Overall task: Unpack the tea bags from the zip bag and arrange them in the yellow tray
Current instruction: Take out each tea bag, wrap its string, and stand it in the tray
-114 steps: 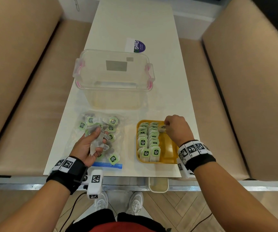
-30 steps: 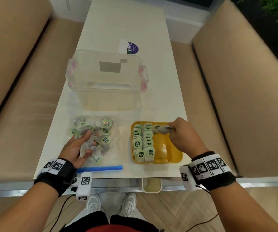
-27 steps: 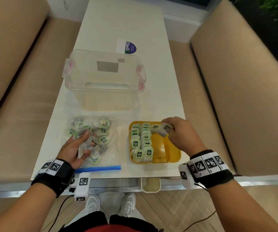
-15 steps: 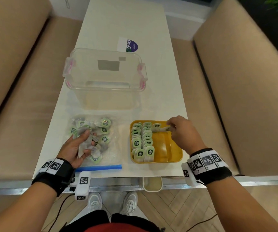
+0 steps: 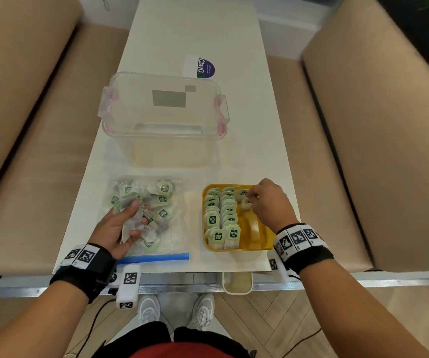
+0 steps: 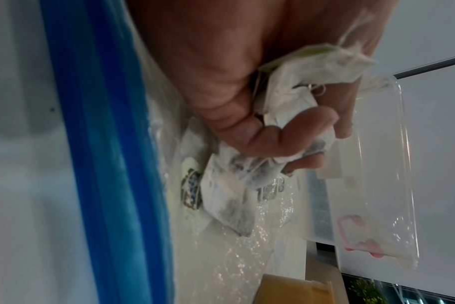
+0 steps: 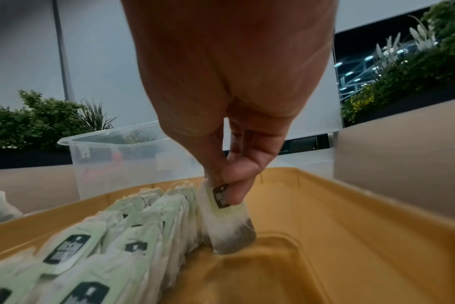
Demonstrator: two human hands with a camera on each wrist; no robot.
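Note:
The yellow tray sits near the table's front edge with two rows of standing tea bags along its left side. My right hand pinches one tea bag by its green tag and holds it upright, its bottom on the tray floor at the far end of a third row. To the left lies the clear zip bag with its blue seal and several tea bags inside. Over it, my left hand grips a bunch of tea bags.
An empty clear plastic tub with pink latches stands behind the zip bag and tray. A purple and white sticker lies farther back on the white table. Beige benches flank both sides.
My right hand has lowered the pinched tea bag from the tray's far rim down onto the tray floor beside the rows. The left hand has stayed over the zip bag with its bunch.

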